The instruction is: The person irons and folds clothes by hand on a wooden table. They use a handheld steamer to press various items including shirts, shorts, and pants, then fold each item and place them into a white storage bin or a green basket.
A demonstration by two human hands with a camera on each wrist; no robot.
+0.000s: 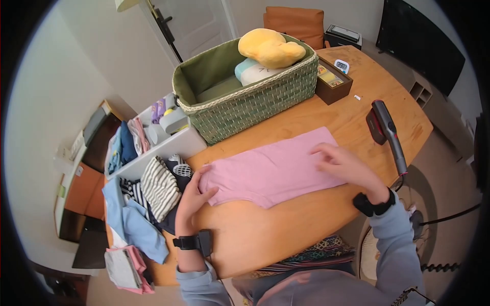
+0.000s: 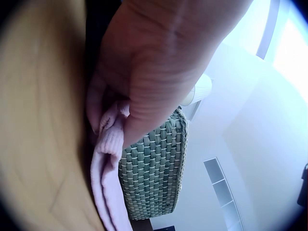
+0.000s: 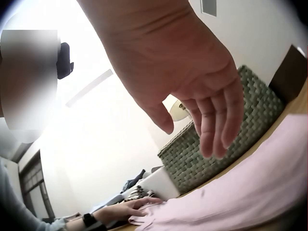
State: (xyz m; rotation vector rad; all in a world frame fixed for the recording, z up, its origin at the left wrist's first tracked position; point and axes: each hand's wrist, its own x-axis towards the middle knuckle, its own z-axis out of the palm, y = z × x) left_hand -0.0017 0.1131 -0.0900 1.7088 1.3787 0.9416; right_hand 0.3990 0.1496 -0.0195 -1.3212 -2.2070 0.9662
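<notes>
Pink garment (image 1: 270,168): lies spread lengthwise on the counter (image 1: 235,229), in front of the green basket (image 1: 255,115); presumably placed here so that both ends come within reach.
Left grip (image 1: 191,196): narrow, pinching the garment's left end between thumb and fingers; the hold probably keeps that end from sliding.
Right grip (image 1: 349,163): wide, fingers loosely bent and apart, above the garment's right end; holds nothing, and the right wrist view shows a gap beneath the fingertips.
Handheld appliance (image 1: 392,135): rests near the counter's right edge, apart from the cloth, handle toward the person; probably set there to keep it off the fabric yet handy.
Clothes at left: striped garment (image 1: 160,188) and blue garment (image 1: 138,229) lie heaped beside the white bin (image 1: 191,145), likely pushed aside to leave working room.
Basket contents: yellow plush (image 1: 268,48) on top; the near wall hides part of the inside.
Hidden parts: some left fingertips are out of sight behind the cloth.
Uncertain: the ribbed edge in the left wrist view may be a cuff or a hem; I cannot tell which.
</notes>
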